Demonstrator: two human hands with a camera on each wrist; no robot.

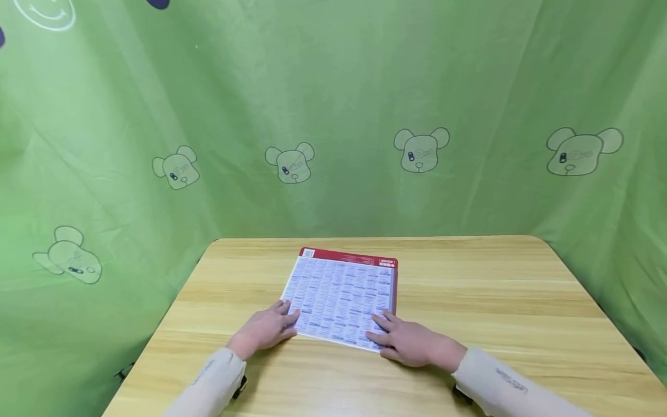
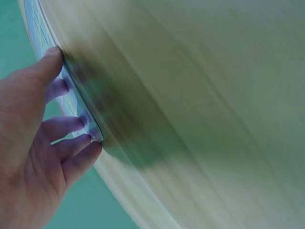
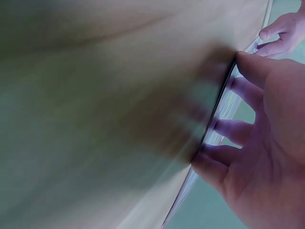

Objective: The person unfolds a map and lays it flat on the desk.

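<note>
A printed sheet (image 1: 341, 295) with a red border and rows of small text lies flat on the wooden table (image 1: 495, 301). My left hand (image 1: 268, 328) rests on its near left corner, with the fingers laid on the paper. My right hand (image 1: 403, 340) rests on the near right corner in the same way. In the left wrist view the left hand (image 2: 28, 124) has its thumb against the sheet's edge (image 2: 45, 36) and its fingers spread over the page. The right wrist view shows the right hand (image 3: 267, 143) likewise at the sheet's edge (image 3: 228, 107).
A green curtain (image 1: 333, 116) printed with bear faces surrounds the table at the back and on both sides. Bare wood lies to the left and right of the sheet. Both forearms are in pale sleeves (image 1: 500, 385).
</note>
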